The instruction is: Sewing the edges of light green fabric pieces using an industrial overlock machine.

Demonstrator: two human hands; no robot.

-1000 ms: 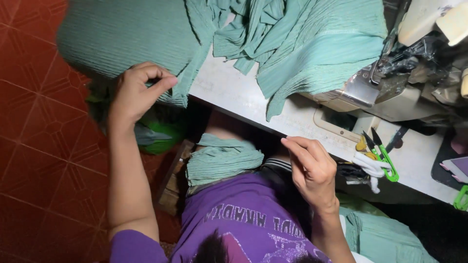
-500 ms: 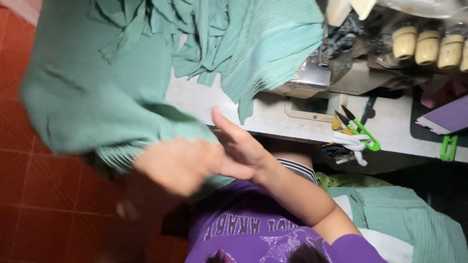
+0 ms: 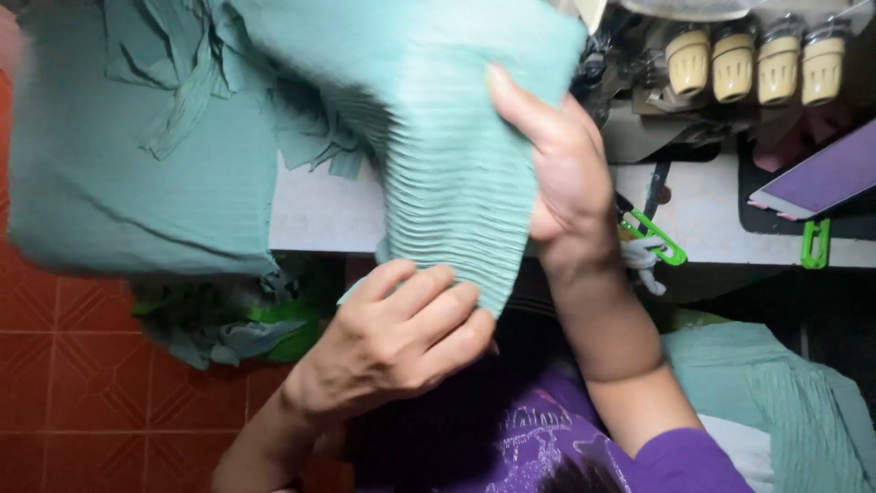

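The person held a piece of green pleated cloth (image 3: pixel 456 183) up in front of the white table (image 3: pixel 319 215). The cloth was ribbed with many small folds, and it hung down from the top of the view to just above the person's lap.

The left hand (image 3: pixel 401 338) was at the bottom edge of the cloth. Its fingers were curled and pressed together, and they gripped the lower hem from under it. The thumb could not be seen.

The right hand (image 3: pixel 561 155) was higher up, on the right side of the cloth. Its fingers lay flat and close together against the cloth, and the thumb pointed up along the edge. It held that side of the cloth.

More green cloth (image 3: pixel 137 155) lay in a big heap on the left part of the table and hung over its edge. Green scraps (image 3: pixel 228 329) sat below it, over the red tile floor (image 3: pixel 64 383).

On the right stood a sewing machine (image 3: pixel 657 119) with four cream thread cones (image 3: pixel 757 59) in a row. Small green snips (image 3: pixel 652 237) lay on the table just beside the right wrist. A green clip (image 3: pixel 815 242) lay further right, near a purple flat thing (image 3: pixel 821 173). The person wore a purple shirt (image 3: pixel 584 447). Another folded green cloth (image 3: pixel 776 402) lay at the lower right.
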